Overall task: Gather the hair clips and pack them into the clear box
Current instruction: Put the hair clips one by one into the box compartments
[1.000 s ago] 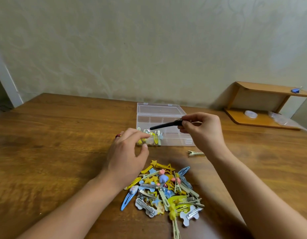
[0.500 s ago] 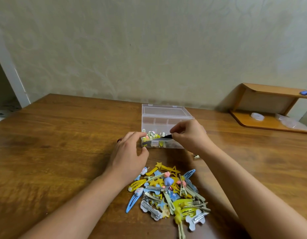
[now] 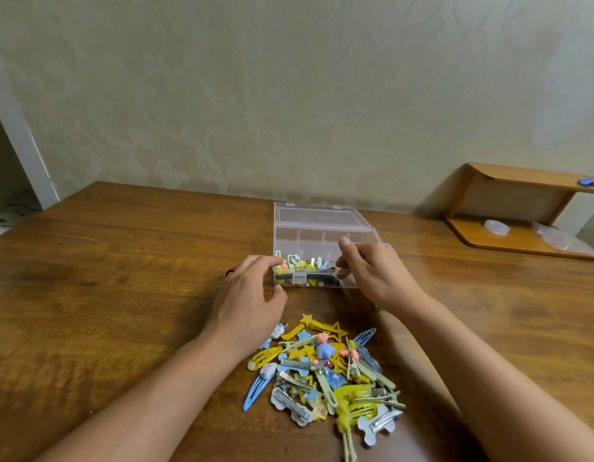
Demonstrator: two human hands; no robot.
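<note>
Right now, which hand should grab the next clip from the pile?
Left, probably. The left hand lies nearer the pile; the right hand is at the clear box, beside the black clip.

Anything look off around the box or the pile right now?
Nothing is spilled or broken. The clear box sits open and level. The one oddity is the long black clip lying across the front row instead of standing like the others. The pile of clips is loose but on the table.

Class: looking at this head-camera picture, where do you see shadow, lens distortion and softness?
Head view: soft shadows lie under both forearms beside the clip pile; the wide lens bows the table edge; the clear box and its contents look soft; no harsh glare.
</note>
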